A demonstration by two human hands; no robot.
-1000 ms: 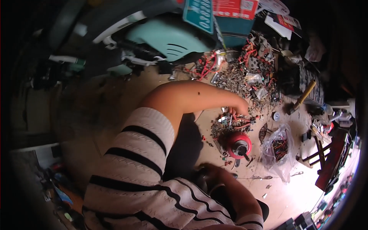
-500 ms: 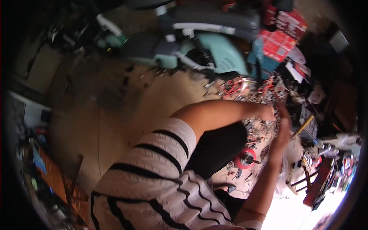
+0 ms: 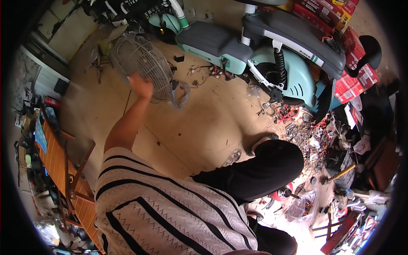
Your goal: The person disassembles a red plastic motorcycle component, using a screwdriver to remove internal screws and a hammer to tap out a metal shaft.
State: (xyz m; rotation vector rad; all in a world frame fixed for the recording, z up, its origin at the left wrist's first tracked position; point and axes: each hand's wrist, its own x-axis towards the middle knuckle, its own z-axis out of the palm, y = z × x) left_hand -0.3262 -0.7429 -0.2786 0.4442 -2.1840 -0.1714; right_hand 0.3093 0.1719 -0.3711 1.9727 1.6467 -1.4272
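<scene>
At the upper left, my left hand [image 3: 141, 86] is at the wire guard of a grey electric fan [image 3: 165, 80]. Its fingers look curled and closed against the guard, though the fingertips are partly hidden. My left arm stretches out from a striped knit sleeve. The fan stands tilted, and its round cage shows mostly from the side. My right hand is out of view.
A mint-green and grey electric scooter [image 3: 293, 80] stands along the far side. Small scrap parts [image 3: 310, 136] and red wires lie at the right, near my bent knee [image 3: 276, 165]. A hammer [image 3: 340, 173] and a red spool [image 3: 282, 193] lie there too. A wooden folding chair [image 3: 55, 161] is at the left.
My left hand has moved from the scrap pile at the right to the fan at the upper left. My right hand has left the view. The view has turned leftward.
</scene>
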